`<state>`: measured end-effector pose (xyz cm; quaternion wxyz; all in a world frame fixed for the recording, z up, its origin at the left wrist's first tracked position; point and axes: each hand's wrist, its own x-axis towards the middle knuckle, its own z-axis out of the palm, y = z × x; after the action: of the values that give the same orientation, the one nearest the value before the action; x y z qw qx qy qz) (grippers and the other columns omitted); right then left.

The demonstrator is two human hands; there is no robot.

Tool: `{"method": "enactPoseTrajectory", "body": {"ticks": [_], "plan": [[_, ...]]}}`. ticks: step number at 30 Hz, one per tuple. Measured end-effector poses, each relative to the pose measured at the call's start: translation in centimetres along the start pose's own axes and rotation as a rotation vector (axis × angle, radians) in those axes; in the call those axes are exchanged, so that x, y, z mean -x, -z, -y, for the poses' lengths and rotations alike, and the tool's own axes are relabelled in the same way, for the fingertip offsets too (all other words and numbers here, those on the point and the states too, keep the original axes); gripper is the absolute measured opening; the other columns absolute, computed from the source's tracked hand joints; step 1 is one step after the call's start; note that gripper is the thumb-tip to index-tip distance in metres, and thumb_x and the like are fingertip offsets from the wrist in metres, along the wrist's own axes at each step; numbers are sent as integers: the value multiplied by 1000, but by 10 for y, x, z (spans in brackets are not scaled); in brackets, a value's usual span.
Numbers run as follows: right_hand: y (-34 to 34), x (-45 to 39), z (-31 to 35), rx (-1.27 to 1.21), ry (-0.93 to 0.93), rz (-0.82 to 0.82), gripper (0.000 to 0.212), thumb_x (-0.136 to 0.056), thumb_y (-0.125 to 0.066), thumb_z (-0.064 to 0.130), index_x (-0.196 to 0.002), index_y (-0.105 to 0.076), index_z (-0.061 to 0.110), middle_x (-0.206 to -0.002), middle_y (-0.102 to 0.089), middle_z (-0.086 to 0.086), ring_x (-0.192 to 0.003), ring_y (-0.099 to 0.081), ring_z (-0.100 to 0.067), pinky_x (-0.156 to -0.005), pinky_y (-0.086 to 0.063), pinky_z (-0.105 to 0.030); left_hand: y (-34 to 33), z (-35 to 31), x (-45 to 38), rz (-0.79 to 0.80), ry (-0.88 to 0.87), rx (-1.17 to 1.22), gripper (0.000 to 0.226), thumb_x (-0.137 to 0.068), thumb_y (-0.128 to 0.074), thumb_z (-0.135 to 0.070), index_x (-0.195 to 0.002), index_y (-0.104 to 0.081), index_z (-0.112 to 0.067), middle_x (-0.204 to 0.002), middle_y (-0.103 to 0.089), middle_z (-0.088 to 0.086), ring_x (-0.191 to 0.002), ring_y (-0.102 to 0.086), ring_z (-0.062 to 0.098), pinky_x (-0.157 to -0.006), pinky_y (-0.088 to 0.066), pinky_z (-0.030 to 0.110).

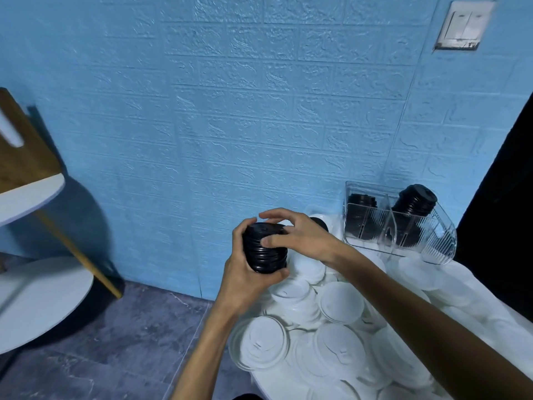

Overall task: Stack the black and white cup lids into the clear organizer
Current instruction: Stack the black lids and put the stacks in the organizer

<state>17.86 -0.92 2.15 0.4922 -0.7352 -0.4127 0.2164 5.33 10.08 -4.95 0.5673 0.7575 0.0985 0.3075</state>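
head | both hands' fingers curl round ribbed black lid stack | left hand | right hand

We found no text, label, brand, number or sign that could be read anywhere in the frame. The wall switch at the upper right bore no legible marking, and the lids in the lower right showed only moulded shapes, not letters.
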Motion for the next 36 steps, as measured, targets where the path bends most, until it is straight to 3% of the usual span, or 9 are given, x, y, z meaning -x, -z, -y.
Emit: {"method": "enactPoseTrajectory", "body": {"ticks": [4,6,8,12,16,21,24,29,36], "plan": [[8,-4,-7,-54,-10,75,71,-58,-88,44,-124,-61,41,-125,-65,5,-110,-70,-13,-104,-49,-30,-1,2,-1,1,12,46,91,-63,-96,-3,-124,-43,-45,-113,-69,-24,-96,-72,12,-89,-60,42],[17,-8,-8,-78,-19,92,61,-70,-87,45,-125,-62,39,-123,-68,7,-113,-69,-13,-106,-49,-32,1,3,-4,-4,20,58,92,-62,-97,-4,-125,-42,-42,-109,-69,-26,-94,-71,9,-89,-59,44],[27,-19,-11,-130,-66,-4,44,-84,-79,41,-124,-65,31,-119,-70,5,-115,-68,-17,-105,-51,-34,3,4,-7,-12,20,68,93,-58,-98,-13,-127,-42,-41,-109,-69,-26,-95,-70,9,-93,-58,46],[51,-50,-31,235,-140,-267,46,-86,-74,52,-125,-65,29,-127,-66,11,-115,-62,-11,-93,-45,-25,8,9,-12,-13,26,74,93,-54,-96,-26,-127,-41,-43,-112,-67,-26,-100,-69,9,-96,-56,49],[61,-72,-63,573,-271,-258,63,-88,-69,56,-141,-53,24,-145,-53,-3,-133,-50,-22,-108,-41,-37,9,11,-16,-13,27,86,97,-49,-95,-37,-129,-40,-42,-112,-67,-25,-101,-69,12,-97,-56,51],[63,-82,-100,691,-374,-268,68,-85,-69,58,-142,-51,24,-137,-58,-8,-124,-57,-29,-100,-47,-39,8,13,-19,-9,28,86,100,-49,-96,-41,-131,-39,-41,-113,-66,-24,-102,-70,15,-96,-57,52],[62,-86,-107,746,-292,-291,59,-88,-68,54,-138,-56,24,-142,-53,-7,-123,-58,-29,-102,-46,-40,9,15,-21,-13,29,77,98,-50,-95,-37,-131,-39,-41,-113,-65,-25,-103,-70,16,-96,-56,54],[45,-106,-97,886,-162,-88,65,-92,-58,62,-145,-51,24,-150,-51,-2,-138,-46,-26,-115,-31,-41,10,20,-22,-25,41,78,99,-51,-95,-33,-133,-39,-41,-114,-66,-24,-104,-70,19,-97,-55,57],[32,-142,-105,1076,-343,153,76,-97,-24,73,-159,-25,30,-163,-33,-6,-155,-14,-27,-124,8,-51,14,20,-24,-30,37,61,102,-51,-96,-36,-135,-38,-38,-116,-65,-24,-105,-69,18,-97,-55,56]]}}
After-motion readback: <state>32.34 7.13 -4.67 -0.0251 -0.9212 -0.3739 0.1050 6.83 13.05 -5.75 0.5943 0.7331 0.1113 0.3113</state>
